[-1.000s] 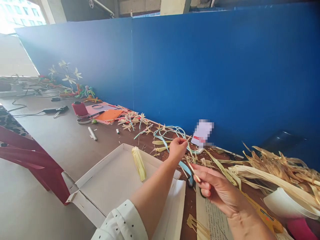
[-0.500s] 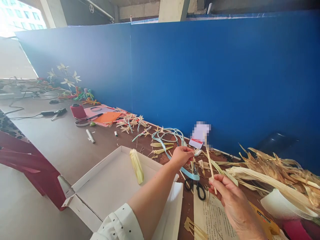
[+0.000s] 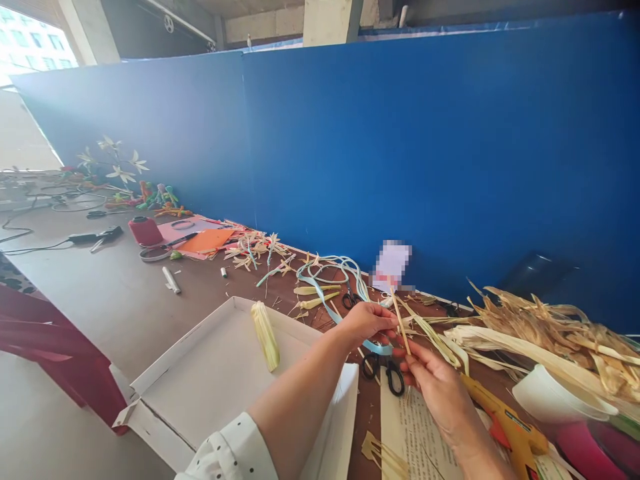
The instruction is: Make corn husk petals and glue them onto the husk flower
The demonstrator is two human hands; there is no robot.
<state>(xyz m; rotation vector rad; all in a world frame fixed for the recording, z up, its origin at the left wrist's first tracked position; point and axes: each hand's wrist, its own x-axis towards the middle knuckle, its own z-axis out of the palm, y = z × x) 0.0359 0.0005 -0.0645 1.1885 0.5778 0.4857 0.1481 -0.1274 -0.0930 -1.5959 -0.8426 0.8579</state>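
A thin pale stick (image 3: 399,313) stands tilted between my hands. My right hand (image 3: 430,380) pinches its lower end between thumb and fingers. My left hand (image 3: 367,321) has its thumb and fingertips closed at the stick's middle. Just below the hands lie black-handled scissors (image 3: 397,383), their blades partly covered. Light blue ribbon (image 3: 379,348) runs beneath my left hand. A small white object (image 3: 387,302) lies behind my left fingertips, its kind unclear. Green-white husk strips (image 3: 431,335) lie beyond my right hand.
A white box lid (image 3: 200,347) holds a husk-wrapped piece (image 3: 265,335). Right of my hand are a yellow glue gun (image 3: 515,427), a white bowl (image 3: 547,395) and dried corn husks (image 3: 545,317). A printed sheet (image 3: 405,427) lies in front. A blue partition (image 3: 425,147) stands behind the table.
My left hand has left the small white object and come to the stick. My right hand has moved left with the stick, bringing both hands together. The view has shifted slightly right.
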